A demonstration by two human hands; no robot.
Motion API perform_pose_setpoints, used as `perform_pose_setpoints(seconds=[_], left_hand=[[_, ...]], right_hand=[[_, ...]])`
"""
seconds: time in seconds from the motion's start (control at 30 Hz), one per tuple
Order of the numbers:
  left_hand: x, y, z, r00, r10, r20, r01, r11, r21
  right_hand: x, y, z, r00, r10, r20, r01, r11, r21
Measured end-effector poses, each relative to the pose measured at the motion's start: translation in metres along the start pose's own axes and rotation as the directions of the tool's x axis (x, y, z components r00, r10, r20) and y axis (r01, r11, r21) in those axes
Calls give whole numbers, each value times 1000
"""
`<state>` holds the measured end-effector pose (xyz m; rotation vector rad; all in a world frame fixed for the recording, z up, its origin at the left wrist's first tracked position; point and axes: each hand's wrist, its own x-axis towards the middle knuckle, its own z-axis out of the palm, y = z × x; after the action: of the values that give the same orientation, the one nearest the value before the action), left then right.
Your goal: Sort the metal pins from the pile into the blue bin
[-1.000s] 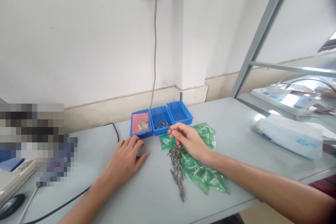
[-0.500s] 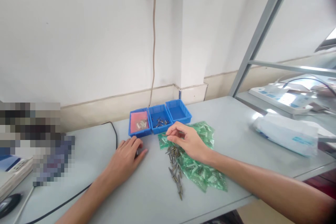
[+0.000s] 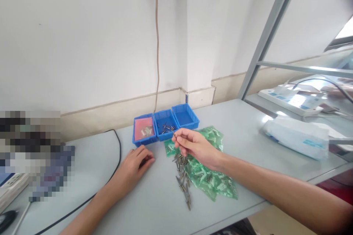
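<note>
Right hand [image 3: 196,147] has a tiny metal pin [image 3: 174,136] pinched between thumb and fingers, just by the front of the middle blue bin [image 3: 167,137], which has some similar pieces in it. Bin on the left's [image 3: 145,141] got a pink sheet [image 3: 140,127] inside. There's a loose pile of pins [image 3: 182,165] next to some green plastic packaging [image 3: 206,192]. Left hand's [image 3: 138,161] loosely curled on the gray tabletop [image 3: 154,202], can't tell if it's holding anything.
</note>
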<state>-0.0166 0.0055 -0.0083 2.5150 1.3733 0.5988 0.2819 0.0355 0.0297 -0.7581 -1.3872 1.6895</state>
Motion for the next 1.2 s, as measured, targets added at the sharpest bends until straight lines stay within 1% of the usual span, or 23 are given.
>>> perform_pose_setpoints(seconds=[0.07, 0.1, 0.13, 0.2, 0.27, 0.33, 0.4, 0.43, 0.53, 0.57, 0.63, 0.8, 1.0, 1.1, 1.2], left_hand=[[0, 1, -1, 1000, 3, -5, -3, 1000, -2], [0, 2, -2, 1000, 3, -9, -4, 1000, -3], [0, 2, -2, 1000, 2, -11, -2, 1000, -3], [0, 2, -2, 1000, -1, -11, 1, 1000, -6], [0, 1, -2, 1000, -4, -1, 4, 1000, -7], [0, 0, -1, 1000, -1, 11, 1, 1000, -9], [0, 0, -1, 1000, -2, 24, 3, 1000, -10], [0, 0, -1, 1000, -4, 27, 4, 1000, -10], [1, 0, -1, 1000, -1, 22, 1, 1000, -11], [1, 0, -1, 1000, 4, 16, -3, 1000, -10], [1, 0, -1, 1000, 13, 3, -13, 1000, -10], [1, -1, -1, 999, 29, -15, -29, 999, -15], [1, -1, -2, 1000, 2, 14, -2, 1000, -15], [0, 0, -2, 1000, -2, 17, 3, 1000, -16], [0, 1, -2, 1000, -3, 15, 3, 1000, -23]], right_hand=[[-1, 0, 0, 996, -88, -34, 82, 984, -159], [-1, 0, 0, 987, -151, -46, 134, 956, -261], [-2, -1, -1, 975, -218, -49, 185, 911, -367], [-3, -2, -1, 943, -333, -18, 269, 792, -549], [-4, -3, -2, 919, -394, 25, 316, 694, -647], [-4, -4, -3, 909, -414, 47, 336, 661, -671], [-3, -4, -3, 915, -403, 29, 324, 688, -649], [-3, -4, -3, 924, -382, 9, 306, 726, -616], [-2, -3, -2, 965, -263, -18, 231, 877, -422], [-2, -2, -2, 975, -223, -10, 205, 914, -351], [-1, -1, -1, 985, -170, 17, 169, 956, -242], [0, 1, 0, 993, -98, 64, 103, 991, -83], [0, 4, 1, 995, 8, 100, -15, 997, 72], [0, 5, 0, 994, 23, 107, -34, 995, 96], [0, 4, 0, 996, 13, 85, -17, 999, 40]])
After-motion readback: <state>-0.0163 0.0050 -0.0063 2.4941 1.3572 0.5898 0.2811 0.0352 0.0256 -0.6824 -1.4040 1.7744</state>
